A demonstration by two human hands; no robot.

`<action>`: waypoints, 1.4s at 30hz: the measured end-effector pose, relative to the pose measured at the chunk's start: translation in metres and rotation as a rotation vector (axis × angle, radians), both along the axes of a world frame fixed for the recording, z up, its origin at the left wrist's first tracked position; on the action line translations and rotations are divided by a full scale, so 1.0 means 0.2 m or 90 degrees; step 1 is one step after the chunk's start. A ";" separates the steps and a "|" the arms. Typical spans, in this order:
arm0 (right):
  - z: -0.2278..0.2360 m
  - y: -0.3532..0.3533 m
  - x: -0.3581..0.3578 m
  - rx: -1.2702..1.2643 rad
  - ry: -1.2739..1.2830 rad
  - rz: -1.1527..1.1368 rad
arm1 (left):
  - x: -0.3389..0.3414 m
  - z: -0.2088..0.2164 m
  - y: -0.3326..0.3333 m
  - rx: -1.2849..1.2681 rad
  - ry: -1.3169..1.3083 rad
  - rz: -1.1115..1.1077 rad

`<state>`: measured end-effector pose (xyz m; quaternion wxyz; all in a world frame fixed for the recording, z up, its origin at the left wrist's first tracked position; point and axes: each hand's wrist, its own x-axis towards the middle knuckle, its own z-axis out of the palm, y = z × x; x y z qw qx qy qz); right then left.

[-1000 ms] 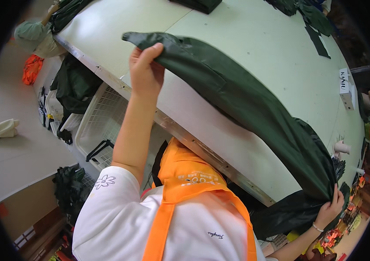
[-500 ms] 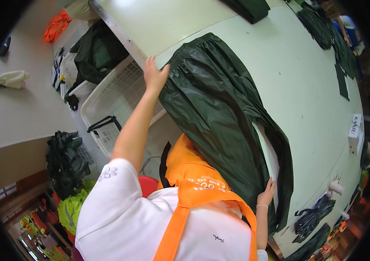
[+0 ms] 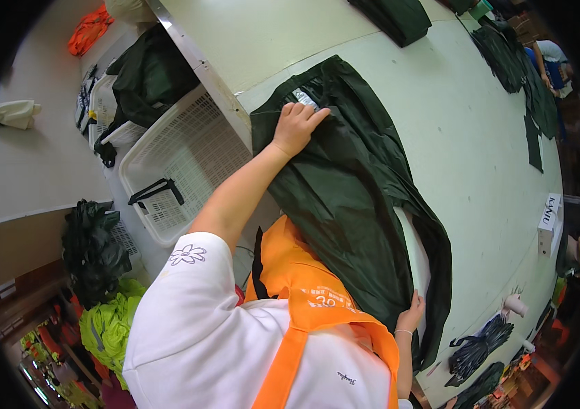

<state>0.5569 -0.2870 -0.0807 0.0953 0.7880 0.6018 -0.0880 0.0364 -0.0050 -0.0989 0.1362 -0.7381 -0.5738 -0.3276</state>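
A pair of dark green, shiny trousers (image 3: 344, 198) lies across the pale table, elastic waistband at the far end and legs toward me. My left hand (image 3: 295, 128) is closed on the front of the waistband and folds it down, so a white label (image 3: 305, 99) shows inside. Lower down, my right hand (image 3: 410, 315) grips the inner edge of the nearer leg beside the gap between the legs. Its fingertips are partly hidden by the cloth.
Left of the table stands a white plastic basket (image 3: 167, 163) with a black handle; dark green garments (image 3: 150, 78) fill another beside it. A folded dark garment (image 3: 392, 20) lies at the far side. A white box (image 3: 549, 225) and a black bundle (image 3: 480, 351) sit at right. Another person (image 3: 549, 58) is at far right.
My left hand has moved right from the waistband's left corner onto its front, turning the edge down and exposing the label. The right hand has barely moved along the leg.
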 end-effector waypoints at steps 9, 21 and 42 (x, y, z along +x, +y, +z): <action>0.01 0.00 0.00 0.050 0.040 -0.021 | -0.20 -0.10 0.26 -0.076 -0.312 0.369; 0.37 0.44 -0.37 -0.022 0.228 0.087 | 0.49 0.29 -0.06 0.048 -0.134 -0.163; 0.37 0.93 -0.84 0.503 0.592 0.051 | 0.85 0.51 -0.41 -0.020 -0.287 -0.235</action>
